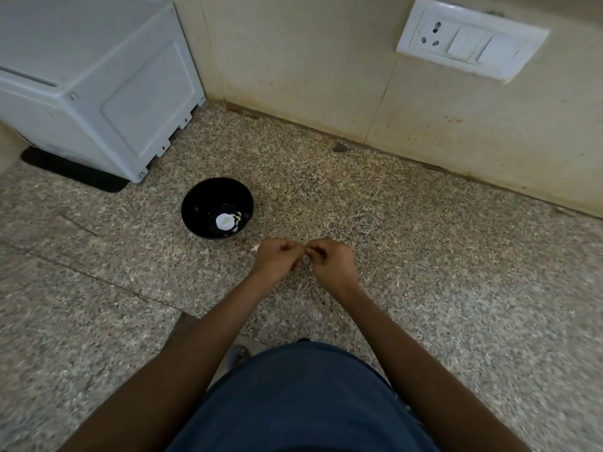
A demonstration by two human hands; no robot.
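- Head view: left hand (275, 259) and right hand (332, 264) are held together above the speckled counter (424, 256), fingertips meeting.
- Both hands are curled; a small pale piece (255, 247) is pinched between them. It is mostly hidden, and only a pale end is seen past the left hand. What it is cannot be told.
- The piece is kept in the air, near the black bowl (212, 197) and to its right.
- The bowl is set on the counter; a round white label (224, 221) and a few white bits (237, 218) are seen at its bottom.
- A white appliance (98, 86) is placed far left against the wall (293, 60).
- A switch plate (470, 37) is fixed on the wall, upper right.
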